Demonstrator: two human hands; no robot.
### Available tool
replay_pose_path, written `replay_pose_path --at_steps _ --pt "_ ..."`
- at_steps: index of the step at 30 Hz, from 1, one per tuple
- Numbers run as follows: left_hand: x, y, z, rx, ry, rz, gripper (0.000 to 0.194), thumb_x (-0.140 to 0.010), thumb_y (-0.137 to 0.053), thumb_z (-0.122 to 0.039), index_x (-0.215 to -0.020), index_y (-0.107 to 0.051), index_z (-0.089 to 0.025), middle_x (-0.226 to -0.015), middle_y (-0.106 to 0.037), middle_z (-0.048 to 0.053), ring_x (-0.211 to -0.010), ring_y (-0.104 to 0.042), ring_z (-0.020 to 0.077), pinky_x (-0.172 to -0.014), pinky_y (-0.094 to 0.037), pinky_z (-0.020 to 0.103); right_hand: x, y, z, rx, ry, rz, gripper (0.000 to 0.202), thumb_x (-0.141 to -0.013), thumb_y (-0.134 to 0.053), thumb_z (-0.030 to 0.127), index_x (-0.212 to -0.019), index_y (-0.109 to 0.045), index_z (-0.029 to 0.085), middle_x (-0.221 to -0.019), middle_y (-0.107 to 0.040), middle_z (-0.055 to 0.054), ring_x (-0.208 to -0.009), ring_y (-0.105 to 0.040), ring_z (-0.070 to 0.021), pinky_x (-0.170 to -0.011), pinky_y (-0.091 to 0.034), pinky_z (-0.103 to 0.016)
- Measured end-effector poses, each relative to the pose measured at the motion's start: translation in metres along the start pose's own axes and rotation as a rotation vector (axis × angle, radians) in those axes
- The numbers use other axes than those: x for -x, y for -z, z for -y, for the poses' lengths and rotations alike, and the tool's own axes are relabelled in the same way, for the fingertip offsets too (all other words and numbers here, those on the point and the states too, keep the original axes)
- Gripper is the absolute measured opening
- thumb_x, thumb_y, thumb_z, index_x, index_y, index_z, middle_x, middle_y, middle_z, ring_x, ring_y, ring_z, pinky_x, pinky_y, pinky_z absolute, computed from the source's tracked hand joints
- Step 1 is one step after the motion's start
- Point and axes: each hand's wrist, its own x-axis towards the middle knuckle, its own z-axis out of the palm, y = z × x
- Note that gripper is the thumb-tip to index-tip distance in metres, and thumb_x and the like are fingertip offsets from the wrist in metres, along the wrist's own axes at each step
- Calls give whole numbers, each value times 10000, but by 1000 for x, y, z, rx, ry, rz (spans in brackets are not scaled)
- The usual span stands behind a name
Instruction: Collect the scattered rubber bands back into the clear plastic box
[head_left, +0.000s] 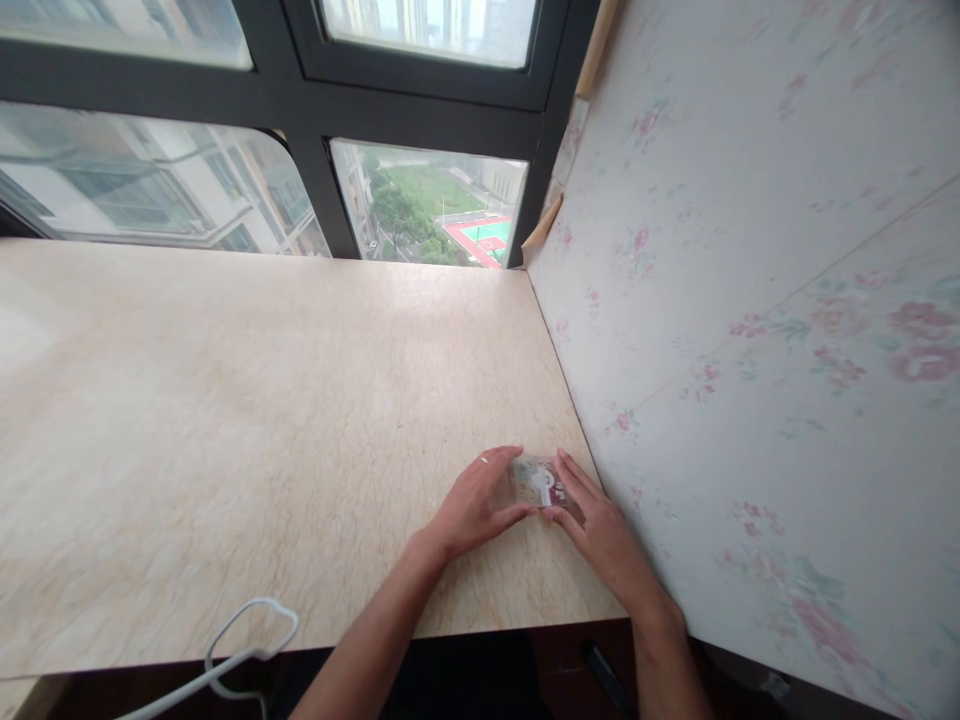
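Between my two hands is a small clear box-like pack (538,482) with a white and dark red print, close to the wall at the right end of the marble-patterned sill. What is inside it is too small to make out. My left hand (480,500) grips its left side, thumb at the near edge and fingers at the far edge. On the opposite side my right hand (596,515) grips it the same way. Whether the pack rests on the sill or is slightly raised, I cannot tell.
The beige sill (262,420) stretches left, up to a dark-framed window (427,110). A flower-patterned wall (750,400) bounds the right side, its paper peeling near the window. A white cable (255,650) loops over the sill's front edge at the lower left.
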Motion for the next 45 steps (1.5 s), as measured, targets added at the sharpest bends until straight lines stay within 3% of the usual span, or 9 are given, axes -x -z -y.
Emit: replay_pose_path --at_steps 11,15,18,22,26,29,33,38,45 --pt "2 -3 7 -31 45 1 658 -804 -668 -494 -1340 -448 -180 -1401 -466 136 -1317 -410 249 -1082 -368 437 -1 -4 -5 6 13 -56 530 -899 -567 346 -1409 -448 258 -1476 -377 -31 -1359 -340 -215 -1147 -275 -434" --pt "4 -2 7 -36 69 -13 656 -786 -693 -482 -1331 -467 -196 -1384 -489 126 -1283 -453 247 -1066 -387 431 -2 -4 -5 -34 -4 -68 515 -878 -593 341 -1375 -492 251 -1457 -406 -32 -1345 -363 -208 -1144 -283 -425" --pt "4 1 6 -19 85 10 654 -780 -713 -438 -1341 -460 -216 -1355 -524 106 -1253 -488 242 -1055 -403 428 -3 -4 -7 -69 -10 -63 528 -857 -629 354 -1360 -508 247 -1452 -415 -35 -1338 -373 -207 -1143 -284 -423" --pt "4 3 6 -29 86 72 659 -789 -713 -317 -1375 -425 -234 -1411 -467 104 -1303 -437 242 -1074 -387 439 -3 -4 -9 -84 -15 -62 542 -854 -640 363 -1367 -497 263 -1454 -413 -29 -1339 -371 -207 -1147 -272 -433" --pt "5 1 6 -72 68 64 667 -786 -703 -266 -1383 -408 -222 -1427 -445 109 -1335 -392 233 -1091 -370 430 0 -1 -3 -77 -39 -41 615 -850 -653 398 -1414 -423 309 -1510 -315 -8 -1374 -311 -216 -1151 -255 -449" --pt "5 0 5 -85 64 57 673 -785 -710 -276 -1380 -405 -201 -1425 -445 114 -1343 -379 223 -1095 -370 408 0 1 6 -68 -3 -59 641 -853 -644 453 -1430 -386 341 -1533 -261 4 -1387 -281 -227 -1145 -263 -459" --pt "5 0 2 -104 46 53 666 -810 -689 -316 -1387 -383 -187 -1410 -462 117 -1362 -347 227 -1100 -363 410 -8 -1 17 -48 79 -151 561 -875 -610 476 -1393 -447 337 -1521 -291 -1 -1380 -295 -229 -1141 -278 -458" --pt "5 -3 2 -121 80 32 684 -841 -624 -488 -1382 -375 -152 -1414 -449 148 -1345 -375 252 -1088 -375 432 -17 -12 12 -55 121 -65 491 -884 -582 498 -1330 -533 297 -1458 -406 -32 -1367 -320 -229 -1112 -331 -471" --pt "5 -9 8 -90 93 4 720 -814 -678 -434 -1395 -336 -180 -1417 -444 144 -1329 -396 262 -1088 -371 451 -19 -12 8 7 139 -18 496 -885 -580 496 -1334 -532 291 -1417 -457 -37 -1351 -341 -226 -1110 -338 -470"
